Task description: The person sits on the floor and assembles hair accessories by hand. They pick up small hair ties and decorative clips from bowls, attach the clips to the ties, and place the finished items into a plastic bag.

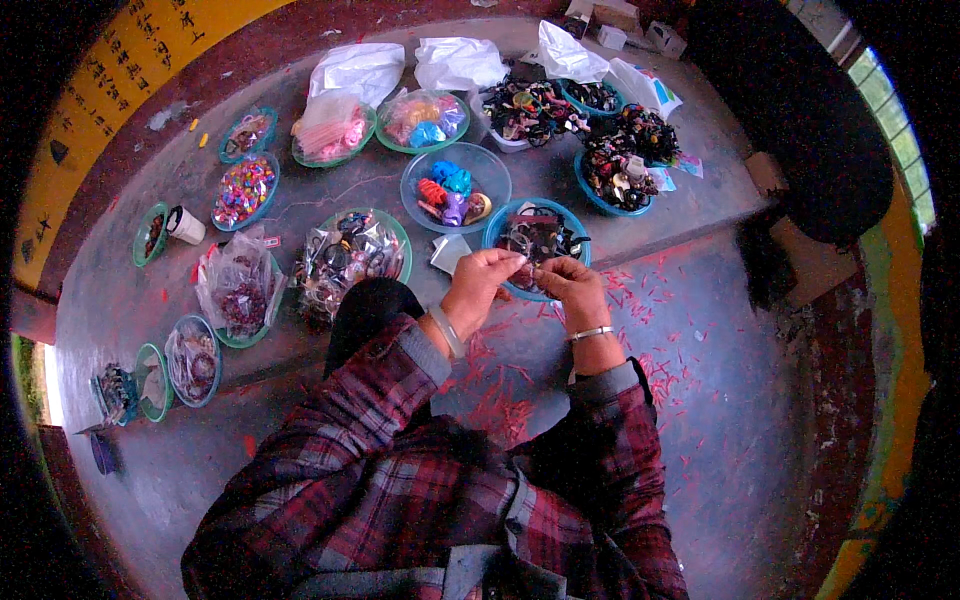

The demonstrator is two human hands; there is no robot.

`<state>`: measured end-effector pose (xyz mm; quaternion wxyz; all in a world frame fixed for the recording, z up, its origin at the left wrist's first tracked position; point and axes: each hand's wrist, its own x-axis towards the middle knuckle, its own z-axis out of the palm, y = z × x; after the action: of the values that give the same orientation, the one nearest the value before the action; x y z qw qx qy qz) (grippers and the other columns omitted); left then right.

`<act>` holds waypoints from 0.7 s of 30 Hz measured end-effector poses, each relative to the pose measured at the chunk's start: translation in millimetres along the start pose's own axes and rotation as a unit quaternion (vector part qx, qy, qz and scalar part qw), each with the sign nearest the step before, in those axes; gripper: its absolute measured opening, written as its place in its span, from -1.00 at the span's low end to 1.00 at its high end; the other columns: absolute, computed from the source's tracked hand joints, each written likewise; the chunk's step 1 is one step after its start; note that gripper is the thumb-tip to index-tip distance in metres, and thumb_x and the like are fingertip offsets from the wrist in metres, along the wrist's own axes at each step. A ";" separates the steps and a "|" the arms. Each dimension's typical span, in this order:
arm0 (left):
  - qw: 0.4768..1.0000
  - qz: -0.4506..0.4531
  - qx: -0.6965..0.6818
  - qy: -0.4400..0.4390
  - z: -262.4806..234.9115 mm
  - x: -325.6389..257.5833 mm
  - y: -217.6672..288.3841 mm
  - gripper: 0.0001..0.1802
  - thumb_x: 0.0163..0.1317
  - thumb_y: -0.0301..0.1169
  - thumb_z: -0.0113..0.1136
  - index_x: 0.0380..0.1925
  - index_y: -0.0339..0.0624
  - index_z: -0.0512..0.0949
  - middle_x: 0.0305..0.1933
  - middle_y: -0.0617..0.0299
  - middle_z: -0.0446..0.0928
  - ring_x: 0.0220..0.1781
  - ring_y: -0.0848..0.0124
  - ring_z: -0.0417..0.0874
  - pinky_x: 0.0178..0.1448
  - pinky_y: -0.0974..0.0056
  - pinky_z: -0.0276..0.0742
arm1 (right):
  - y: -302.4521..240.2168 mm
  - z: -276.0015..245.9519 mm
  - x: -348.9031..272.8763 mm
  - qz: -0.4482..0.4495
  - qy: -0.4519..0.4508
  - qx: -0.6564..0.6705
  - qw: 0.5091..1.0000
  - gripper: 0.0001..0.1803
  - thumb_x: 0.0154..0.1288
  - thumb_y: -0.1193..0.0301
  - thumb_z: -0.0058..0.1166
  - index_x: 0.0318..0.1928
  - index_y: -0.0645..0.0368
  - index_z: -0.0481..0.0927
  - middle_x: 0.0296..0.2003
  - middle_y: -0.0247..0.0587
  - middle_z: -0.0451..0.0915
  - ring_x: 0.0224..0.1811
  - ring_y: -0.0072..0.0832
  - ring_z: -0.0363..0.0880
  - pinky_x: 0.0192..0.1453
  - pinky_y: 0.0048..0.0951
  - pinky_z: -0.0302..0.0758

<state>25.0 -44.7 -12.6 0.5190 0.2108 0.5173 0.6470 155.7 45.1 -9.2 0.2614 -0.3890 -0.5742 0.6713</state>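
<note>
My left hand [474, 292] and my right hand [578, 290] meet at the near edge of a blue basin [587, 232], fingertips pinched close together. Whatever they hold between them is too small and dark to make out. Inside the basin lie dark loops [562, 238] that look like hair ties, partly under see-through plastic. Just left of the basin, beside my left wrist, is a pale flat packet [450, 250]. A bangle circles each wrist.
Beyond my hands, a clear bowl [408, 190] holds colourful bundles. A bowl of bagged dark items [352, 258] stands left, a basin of black accessories [612, 205] right. White plastic bags [460, 64] line the back. Reddish scraps [500, 400] litter the lower floor past the ledge.
</note>
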 end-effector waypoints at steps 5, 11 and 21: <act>0.999 0.023 -0.021 0.005 -4.2 2.7 -3.2 -0.82 0.11 -0.33 0.13 -0.37 -0.22 0.53 -0.39 0.27 0.58 -0.40 0.57 0.56 -0.49 0.52 0.37 | 12.9 -0.6 4.3 -0.030 0.006 0.016 0.999 -0.90 -0.01 0.51 0.16 -0.42 0.24 0.56 -0.49 -0.38 0.54 -0.43 -0.64 0.46 -0.30 -0.61 0.41; 0.995 0.079 0.002 0.053 -2.9 4.9 -9.9 -0.79 0.13 -0.31 0.12 -0.30 -0.21 0.48 -0.37 0.29 0.55 -0.40 0.57 0.52 -0.44 0.51 0.35 | 4.5 6.7 -2.9 -0.148 0.103 -0.180 0.967 -0.92 -0.02 0.51 0.12 -0.46 0.24 0.53 -0.52 -0.25 0.55 -0.44 -0.48 0.51 -0.33 -0.51 0.43; 0.996 0.063 0.064 -0.003 -1.0 7.5 -22.3 -0.73 0.17 -0.23 0.06 -0.31 -0.22 0.47 -0.45 0.32 0.50 -0.47 0.59 0.50 -0.62 0.50 0.37 | -19.2 27.3 -25.0 -0.349 0.092 -0.566 0.741 -0.82 -0.12 0.42 0.10 -0.43 0.14 0.44 -0.48 -0.17 0.45 -0.36 -0.22 0.43 -0.30 -0.20 0.30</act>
<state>31.6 -40.2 -34.7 0.4641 0.2777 0.5415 0.6436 145.4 13.5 16.1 0.2608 -0.2975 -0.9173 0.0456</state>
